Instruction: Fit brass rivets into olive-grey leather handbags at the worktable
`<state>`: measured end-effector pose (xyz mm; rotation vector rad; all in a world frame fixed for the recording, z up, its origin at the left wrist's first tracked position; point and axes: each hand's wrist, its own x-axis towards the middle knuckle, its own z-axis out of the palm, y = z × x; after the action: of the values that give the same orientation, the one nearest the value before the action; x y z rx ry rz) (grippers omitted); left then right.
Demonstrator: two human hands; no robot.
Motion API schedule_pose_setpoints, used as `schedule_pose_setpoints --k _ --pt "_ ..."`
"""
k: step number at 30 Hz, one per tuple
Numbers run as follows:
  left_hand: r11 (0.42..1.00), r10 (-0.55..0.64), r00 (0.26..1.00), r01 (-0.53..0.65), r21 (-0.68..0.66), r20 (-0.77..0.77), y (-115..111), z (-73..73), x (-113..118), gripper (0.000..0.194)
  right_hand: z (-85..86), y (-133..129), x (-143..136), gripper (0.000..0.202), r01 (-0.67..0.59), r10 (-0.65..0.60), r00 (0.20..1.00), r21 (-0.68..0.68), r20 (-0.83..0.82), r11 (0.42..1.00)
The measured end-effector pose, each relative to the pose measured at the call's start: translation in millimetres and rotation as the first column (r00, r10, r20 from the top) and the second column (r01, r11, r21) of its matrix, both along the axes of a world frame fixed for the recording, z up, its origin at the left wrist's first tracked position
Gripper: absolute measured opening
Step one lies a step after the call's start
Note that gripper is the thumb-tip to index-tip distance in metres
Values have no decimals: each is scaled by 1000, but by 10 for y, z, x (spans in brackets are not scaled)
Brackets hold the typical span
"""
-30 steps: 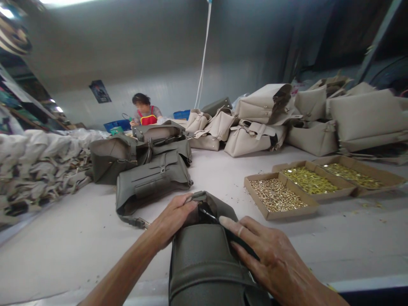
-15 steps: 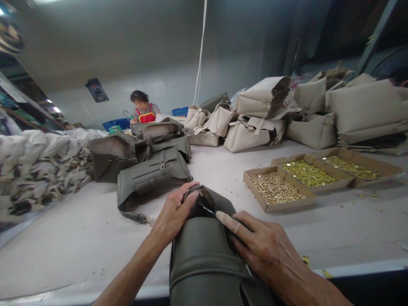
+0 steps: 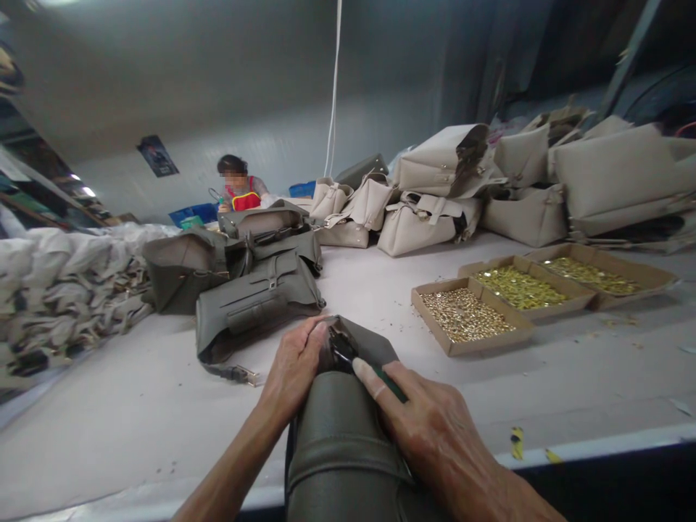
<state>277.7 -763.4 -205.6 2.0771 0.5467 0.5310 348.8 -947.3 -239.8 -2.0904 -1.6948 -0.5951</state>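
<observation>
A dark olive bag [image 3: 342, 442] stands at the table's near edge, its top opening facing away from me. My left hand [image 3: 304, 355] pinches the bag's rim at the left of the opening. My right hand [image 3: 418, 406] is wrapped round a tool with a dark green handle [image 3: 392, 384]; its black front part [image 3: 344, 353] reaches into the opening, and its tip is hidden there. Another olive bag [image 3: 261, 293] lies just beyond my left hand, its strap with a buckle trailing on the table.
Cardboard trays of small gold metal pieces [image 3: 472, 346] sit at the right. Beige bags [image 3: 429, 167] are piled behind, wrapped beige pieces [image 3: 70, 290] at the left. Across the table is a person in a red apron [image 3: 246, 201].
My right hand has moved slightly left, and the tool's green handle and black part now show more clearly. The view has shifted a little. My left hand still grips the rim.
</observation>
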Motion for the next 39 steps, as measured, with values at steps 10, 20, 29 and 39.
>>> schedule_pose_setpoints --k 10,20,29,39 --pt "979 -5 995 25 -203 101 84 -176 5 46 -352 134 -95 41 96 14 928 274 -372 957" --pt "976 88 990 -65 -206 108 -18 -117 38 43 169 86 131 34 -37 67 -31 69 -997 997" --pt "989 103 979 -82 -119 177 -62 -121 27 36 179 99 184 40 -150 67 -298 116 -952 982" --pt "993 99 976 -85 -81 192 -106 -97 36 36 200 70 247 26 -208 165 332 98 -929 973"
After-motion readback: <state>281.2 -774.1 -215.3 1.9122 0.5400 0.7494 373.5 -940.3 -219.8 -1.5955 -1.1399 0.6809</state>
